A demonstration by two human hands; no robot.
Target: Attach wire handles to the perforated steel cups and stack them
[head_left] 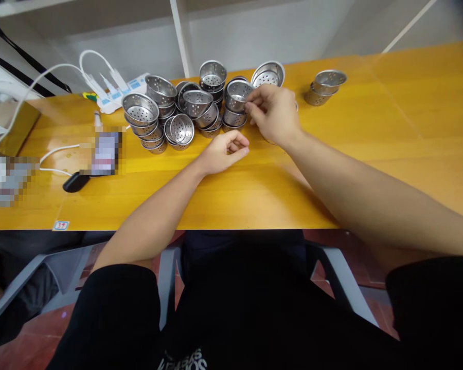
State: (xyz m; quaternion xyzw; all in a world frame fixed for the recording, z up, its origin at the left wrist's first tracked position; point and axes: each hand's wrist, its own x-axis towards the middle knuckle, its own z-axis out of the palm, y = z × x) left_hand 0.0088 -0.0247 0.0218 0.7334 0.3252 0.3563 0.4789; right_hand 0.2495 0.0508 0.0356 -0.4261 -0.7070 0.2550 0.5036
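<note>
My right hand (275, 113) reaches over the desk, its thumb and fingers closed on the rim of a perforated metal cup (238, 97) at the top of a stack. Below and in front, my left hand (224, 152) hovers at or just over the desk, fingers loosely curled and nothing visible in it. Left of my hands crowd several more stacked cups, among them a tall stack (141, 110) and a tilted cup (182, 129). Behind my right hand stands a wider cup (268, 76), partly hidden. Off to the right, two nested cups (326, 87) stand apart.
A white power strip (123, 93) with plugged-in cables lies at the back left of the yellow desk (231, 205). Nearby are a blurred phone-like object (106, 153) and a black mouse-shaped item (76, 182). A grey partition (262, 33) runs along the back.
</note>
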